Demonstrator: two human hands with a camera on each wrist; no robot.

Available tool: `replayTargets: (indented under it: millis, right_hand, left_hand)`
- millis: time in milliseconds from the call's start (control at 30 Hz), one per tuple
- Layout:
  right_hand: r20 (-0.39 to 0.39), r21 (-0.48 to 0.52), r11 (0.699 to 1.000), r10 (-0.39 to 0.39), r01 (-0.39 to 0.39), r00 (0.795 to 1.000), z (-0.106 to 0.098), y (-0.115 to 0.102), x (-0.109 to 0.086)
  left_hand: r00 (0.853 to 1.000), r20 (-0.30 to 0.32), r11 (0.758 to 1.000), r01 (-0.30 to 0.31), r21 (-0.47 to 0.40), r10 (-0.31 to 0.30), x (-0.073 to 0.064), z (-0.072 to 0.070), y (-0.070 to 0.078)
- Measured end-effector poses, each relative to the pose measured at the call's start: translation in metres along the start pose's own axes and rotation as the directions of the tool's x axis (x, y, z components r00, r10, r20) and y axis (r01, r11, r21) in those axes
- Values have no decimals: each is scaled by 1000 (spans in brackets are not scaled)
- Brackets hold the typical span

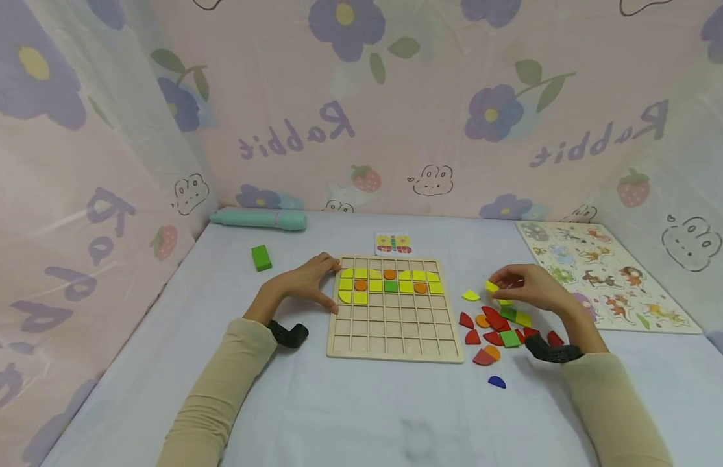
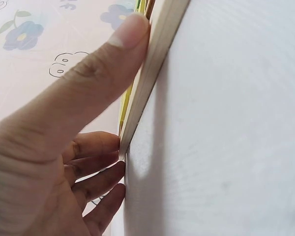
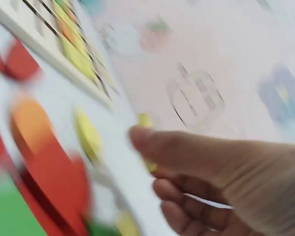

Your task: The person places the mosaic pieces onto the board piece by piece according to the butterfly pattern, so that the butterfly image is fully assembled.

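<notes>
My right hand (image 1: 527, 285) pinches a yellow piece (image 1: 491, 286) between thumb and fingers, above the loose pieces right of the board; in the right wrist view the thumb covers much of that piece (image 3: 145, 119). On the table sits a wooden grid board (image 1: 396, 324), its upper rows partly filled with yellow pieces (image 1: 359, 298), orange circles (image 1: 420, 287) and a green square (image 1: 391, 285). My left hand (image 1: 306, 282) touches the board's left edge, thumb apart from the fingers. Up close, the left thumb (image 2: 88, 73) lies against the board's rim (image 2: 152, 59).
Red quarter pieces (image 1: 492, 318), green squares (image 1: 509, 338) and a blue half circle (image 1: 497, 382) lie right of the board. Behind it is a butterfly picture card (image 1: 393, 243). A green block (image 1: 261, 257), a teal marker (image 1: 259, 219) and an animal picture board (image 1: 601, 272) lie farther out.
</notes>
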State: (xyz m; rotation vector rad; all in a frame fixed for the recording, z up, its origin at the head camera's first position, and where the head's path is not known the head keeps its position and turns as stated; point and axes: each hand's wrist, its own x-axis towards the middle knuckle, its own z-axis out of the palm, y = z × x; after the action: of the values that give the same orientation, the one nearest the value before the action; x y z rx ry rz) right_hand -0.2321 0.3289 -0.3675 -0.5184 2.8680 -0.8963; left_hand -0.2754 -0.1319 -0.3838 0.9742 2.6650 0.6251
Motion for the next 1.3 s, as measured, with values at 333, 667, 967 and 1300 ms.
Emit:
replayTargets:
  millis: [333,667,967,1300]
  right_hand:
    - [-46,109,948,-297,300,954,79,-92,49]
    - [-34,55,887,-456,458,889,123,-117,73]
    - [-58,80,876,-472,475,880,129,-120,75]
    - [7,-49,848,-528,528,849,121,-123,76]
  left_hand:
    - [1000,5,1000,-15,-22,15,2,1,-2]
    - [1000,7,999,-28,-40,29,5,5,-1]
    - [1000,3,999,-15,-41,15,4,3,-2]
    - [1000,-1,1000,-1,-28,1,1,2,-3]
